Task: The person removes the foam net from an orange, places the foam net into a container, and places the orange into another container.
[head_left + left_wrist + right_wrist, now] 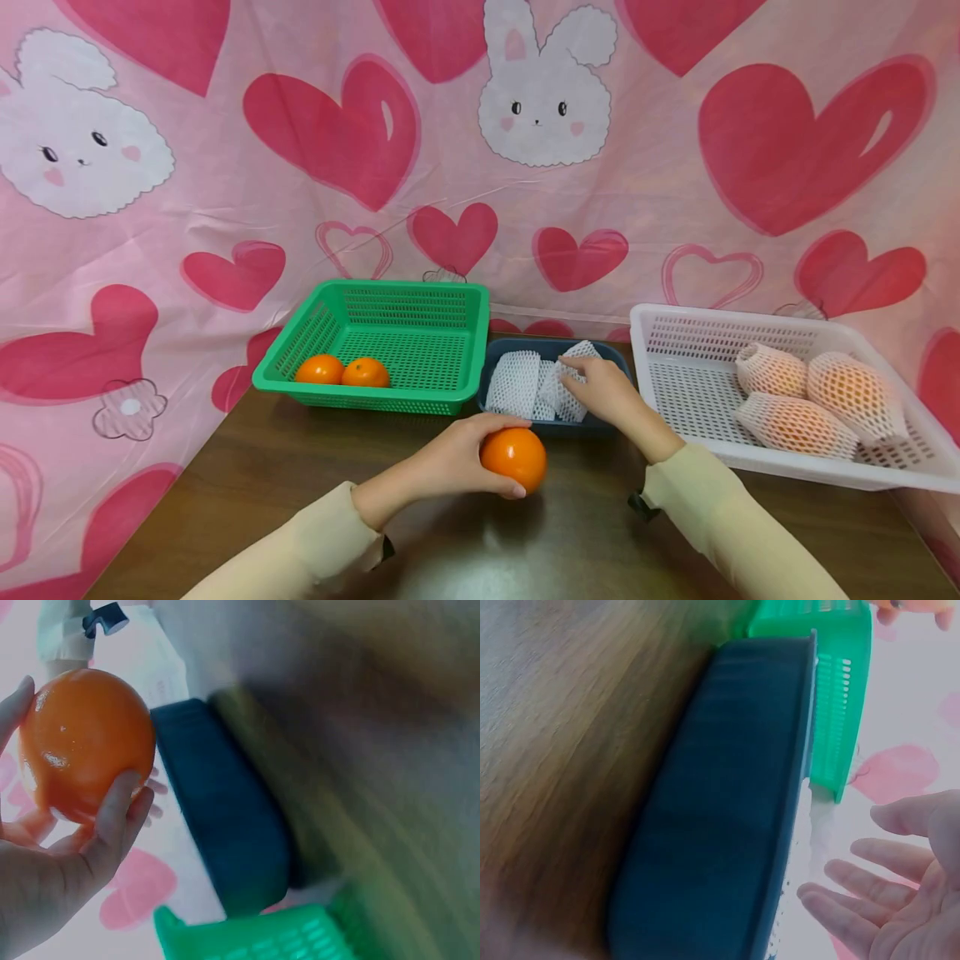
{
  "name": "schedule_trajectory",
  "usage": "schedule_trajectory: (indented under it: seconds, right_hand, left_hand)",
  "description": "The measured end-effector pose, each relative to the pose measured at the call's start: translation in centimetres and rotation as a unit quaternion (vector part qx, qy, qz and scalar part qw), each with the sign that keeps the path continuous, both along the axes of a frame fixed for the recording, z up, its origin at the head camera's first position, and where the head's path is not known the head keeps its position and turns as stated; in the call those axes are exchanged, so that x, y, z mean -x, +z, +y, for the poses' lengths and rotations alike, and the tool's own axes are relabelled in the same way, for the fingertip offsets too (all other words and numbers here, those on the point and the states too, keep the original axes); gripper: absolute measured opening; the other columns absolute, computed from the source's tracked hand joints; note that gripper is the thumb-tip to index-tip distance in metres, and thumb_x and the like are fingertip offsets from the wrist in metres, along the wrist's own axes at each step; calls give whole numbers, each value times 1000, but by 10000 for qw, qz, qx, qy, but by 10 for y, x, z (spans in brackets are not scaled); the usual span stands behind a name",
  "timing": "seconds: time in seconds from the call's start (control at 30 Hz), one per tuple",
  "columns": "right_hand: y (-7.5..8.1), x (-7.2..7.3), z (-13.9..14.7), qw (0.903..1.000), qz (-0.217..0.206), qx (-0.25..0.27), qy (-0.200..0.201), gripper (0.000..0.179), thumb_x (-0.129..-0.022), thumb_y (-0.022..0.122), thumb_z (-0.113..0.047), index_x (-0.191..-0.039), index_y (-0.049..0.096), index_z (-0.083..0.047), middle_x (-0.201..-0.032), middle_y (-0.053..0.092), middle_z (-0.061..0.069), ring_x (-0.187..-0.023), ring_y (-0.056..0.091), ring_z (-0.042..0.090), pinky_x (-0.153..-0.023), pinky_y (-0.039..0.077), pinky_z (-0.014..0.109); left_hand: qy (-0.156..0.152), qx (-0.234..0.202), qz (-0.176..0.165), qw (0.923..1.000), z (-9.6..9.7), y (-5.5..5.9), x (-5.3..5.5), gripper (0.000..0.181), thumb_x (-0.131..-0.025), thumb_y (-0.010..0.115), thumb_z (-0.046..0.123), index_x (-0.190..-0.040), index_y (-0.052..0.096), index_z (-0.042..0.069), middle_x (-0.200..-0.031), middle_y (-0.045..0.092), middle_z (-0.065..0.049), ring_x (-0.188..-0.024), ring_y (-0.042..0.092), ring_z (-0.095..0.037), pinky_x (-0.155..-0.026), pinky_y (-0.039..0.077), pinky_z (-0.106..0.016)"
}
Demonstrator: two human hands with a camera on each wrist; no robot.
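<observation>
My left hand [457, 458] grips an orange [514, 460] above the table, thumb on the near side; the left wrist view shows its fingers curved round the orange [86, 746]. Over the dark blue tray [615, 358] is my right hand [606, 392], its fingers at a white foam net sleeve [572, 379]. In the right wrist view, that hand [900, 885] has spread, loosely extended fingers with nothing gripped; whether the fingertips touch the net cannot be told. Another foam net [513, 383] lies in the tray's left part.
A green basket [408, 400] at the left holds two oranges [365, 372]. To the right, a white basket [690, 408] contains three fruits in foam nets [798, 425]. Behind the brown table [300, 467] hangs a pink cloth with hearts and rabbits [450, 167].
</observation>
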State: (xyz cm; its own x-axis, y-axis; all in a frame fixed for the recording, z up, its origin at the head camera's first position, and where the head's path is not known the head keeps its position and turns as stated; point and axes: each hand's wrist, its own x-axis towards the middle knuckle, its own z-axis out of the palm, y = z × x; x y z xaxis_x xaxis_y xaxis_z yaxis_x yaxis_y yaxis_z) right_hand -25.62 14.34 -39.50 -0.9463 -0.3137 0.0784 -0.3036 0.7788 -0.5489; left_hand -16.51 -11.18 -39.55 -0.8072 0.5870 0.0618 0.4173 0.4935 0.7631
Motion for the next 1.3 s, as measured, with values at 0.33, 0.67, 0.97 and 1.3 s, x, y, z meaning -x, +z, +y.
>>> schedule_trajectory:
  seconds: [0.33,0.67,0.97,1.3]
  right_hand:
    - [7,-4,-19,9961,-98,843,253,39,-101,64,-16,-137,64,0,-121,70,21,-104,69,36,-81,60,43]
    - [-1,-3,-50,9838,-566,1624,501,36,-100,66,-12,-133,65,4,-115,72,19,-90,72,29,-78,60,36]
    - [-13,-5,-73,9373,-1641,2975,775,49,-103,62,-12,-144,48,12,-123,65,28,-97,73,35,-86,58,42]
    - [-22,-8,-94,8694,-2651,4142,485,58,-105,57,-10,-154,34,10,-129,61,30,-95,74,26,-89,57,37]
  left_hand:
    - [370,13,6,9993,-25,29,3,72,-82,87,34,-145,57,17,-130,61,0,-110,57,-20,-84,55,-33]
    - [957,80,314,9949,-51,50,8,72,-83,87,33,-145,56,15,-135,60,-3,-115,57,-24,-83,57,-36]
    - [1380,64,585,9887,-68,56,23,72,-83,87,32,-146,56,14,-139,59,-8,-113,58,-29,-83,58,-42]
    - [1818,173,731,9805,-83,49,49,72,-86,84,32,-148,53,11,-140,58,-13,-111,59,-32,-86,57,-48]
